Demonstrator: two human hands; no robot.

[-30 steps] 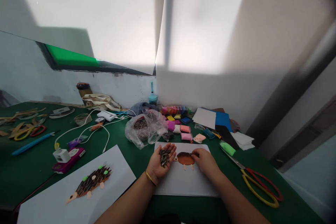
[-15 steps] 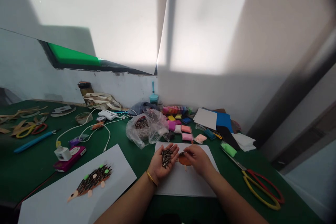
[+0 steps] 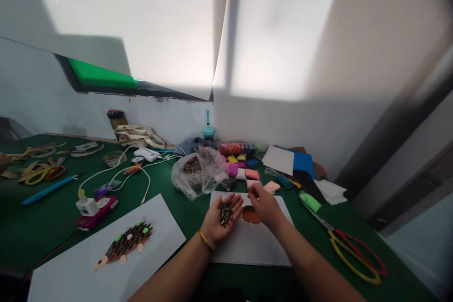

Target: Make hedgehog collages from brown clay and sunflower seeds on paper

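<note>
My left hand (image 3: 220, 221) lies palm up, cupping a small heap of dark striped sunflower seeds (image 3: 225, 213). Close to its right, my right hand (image 3: 264, 205) hovers above a white sheet (image 3: 247, 247), its fingertips pinched together; whatever they hold is too small to make out. Below those fingers a brown oval clay body (image 3: 249, 215) with small pale feet sits on the sheet, partly covered by the hand. On a second white sheet (image 3: 88, 283) at left is a hedgehog figure (image 3: 127, 241) with seed spines and green and pale clay dots.
A plastic bag (image 3: 180, 181) of seeds stands behind the left hand. Several coloured clay packets (image 3: 252, 173) lie to its right. Large scissors (image 3: 354, 250) rest at right beside green clay (image 3: 310, 201). A purple power bank (image 3: 95, 214) and white cables (image 3: 148, 181) occupy the left side.
My right hand has lifted away from the brown clay body, moving slightly up and uncovering more of its feet. My left hand stays in place with the seeds.
</note>
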